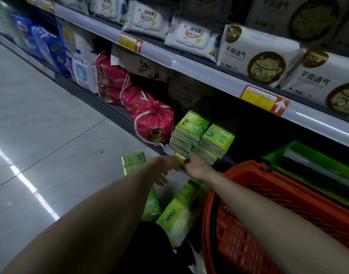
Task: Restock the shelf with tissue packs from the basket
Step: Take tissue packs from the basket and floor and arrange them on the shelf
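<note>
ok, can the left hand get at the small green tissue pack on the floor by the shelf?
Probably yes. The green tissue pack lies on the floor right beside the left hand, with nothing on top of it or between them.

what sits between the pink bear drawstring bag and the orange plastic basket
Two side-by-side stacks of green tissue packs, shown in the head view.

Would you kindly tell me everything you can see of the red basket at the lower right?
The basket is orange-red plastic with slotted walls and a thick rim. A black handle lies folded down along its left rim. It stands upright at the lower right, in front of the bottom shelf. The right forearm crosses above its near left corner; whether they touch is unclear. A green tissue pack lies close beside its left wall.
</note>
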### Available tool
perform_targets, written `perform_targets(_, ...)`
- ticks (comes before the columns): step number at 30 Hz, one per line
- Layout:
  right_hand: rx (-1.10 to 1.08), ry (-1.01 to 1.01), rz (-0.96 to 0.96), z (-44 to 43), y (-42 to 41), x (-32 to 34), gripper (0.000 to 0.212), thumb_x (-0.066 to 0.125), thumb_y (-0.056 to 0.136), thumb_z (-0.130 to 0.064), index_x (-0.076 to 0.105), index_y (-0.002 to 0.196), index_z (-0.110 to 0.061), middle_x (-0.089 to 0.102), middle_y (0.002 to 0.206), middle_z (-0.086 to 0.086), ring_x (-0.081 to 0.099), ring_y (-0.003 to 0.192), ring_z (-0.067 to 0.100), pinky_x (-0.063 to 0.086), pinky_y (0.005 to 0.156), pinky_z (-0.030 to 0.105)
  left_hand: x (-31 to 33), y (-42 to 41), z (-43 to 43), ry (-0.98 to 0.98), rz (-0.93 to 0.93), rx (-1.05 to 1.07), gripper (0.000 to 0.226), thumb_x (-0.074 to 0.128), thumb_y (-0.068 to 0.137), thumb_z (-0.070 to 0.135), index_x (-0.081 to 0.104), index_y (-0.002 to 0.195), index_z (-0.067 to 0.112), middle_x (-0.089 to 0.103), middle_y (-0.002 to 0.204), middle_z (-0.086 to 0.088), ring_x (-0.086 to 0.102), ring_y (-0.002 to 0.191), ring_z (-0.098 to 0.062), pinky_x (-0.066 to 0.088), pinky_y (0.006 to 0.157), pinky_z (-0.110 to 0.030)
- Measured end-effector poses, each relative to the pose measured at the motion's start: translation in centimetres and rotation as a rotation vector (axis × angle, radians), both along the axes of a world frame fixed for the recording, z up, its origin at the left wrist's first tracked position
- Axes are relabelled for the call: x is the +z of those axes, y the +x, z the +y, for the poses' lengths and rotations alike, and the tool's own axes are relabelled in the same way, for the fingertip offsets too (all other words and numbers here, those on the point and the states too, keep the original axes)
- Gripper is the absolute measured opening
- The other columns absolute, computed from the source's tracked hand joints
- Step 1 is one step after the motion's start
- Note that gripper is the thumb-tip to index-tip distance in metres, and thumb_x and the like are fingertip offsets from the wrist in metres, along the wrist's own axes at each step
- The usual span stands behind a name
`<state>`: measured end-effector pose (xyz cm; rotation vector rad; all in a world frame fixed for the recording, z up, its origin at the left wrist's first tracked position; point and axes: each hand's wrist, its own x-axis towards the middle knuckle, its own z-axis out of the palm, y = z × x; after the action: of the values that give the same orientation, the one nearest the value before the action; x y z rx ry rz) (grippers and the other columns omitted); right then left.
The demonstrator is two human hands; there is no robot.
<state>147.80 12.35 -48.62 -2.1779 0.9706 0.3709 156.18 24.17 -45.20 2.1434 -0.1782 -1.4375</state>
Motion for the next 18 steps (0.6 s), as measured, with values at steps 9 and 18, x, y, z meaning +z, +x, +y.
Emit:
perform_targets(9,0.262,-0.095,0.229,1.6,-2.8,-0.3,0.057,0.053,0.1,-0.024,0.045,0.156,-0.022,0.041,0.161,0.012,0.049,0.141,0.034,0.049,0.109,0.041,0.0,0.4,1.1,-0.003,0.063,-0.077,0.049,0.058,0.095,0.024,0.052,0.141,0.011,0.06,0.135,-0.016,0.063,0.12,-0.037,0.047,0.11,-0.049)
perform_targets(18,0.178,-0.046,0.087,5.6,-2.8,-0.1,0.045,0.059,0.093,-0.023,0.06,0.136,-0.01,0.058,0.141,0.014,0.061,0.122,0.032,0.056,0.097,0.039,-5.2,5.2,6.2,-0.081,-0.221,0.633,0.052,0.051,0.079,0.033,0.058,0.117,-0.001,0.061,0.127,-0.026,0.063,0.114,-0.041,0.055,0.094,-0.049)
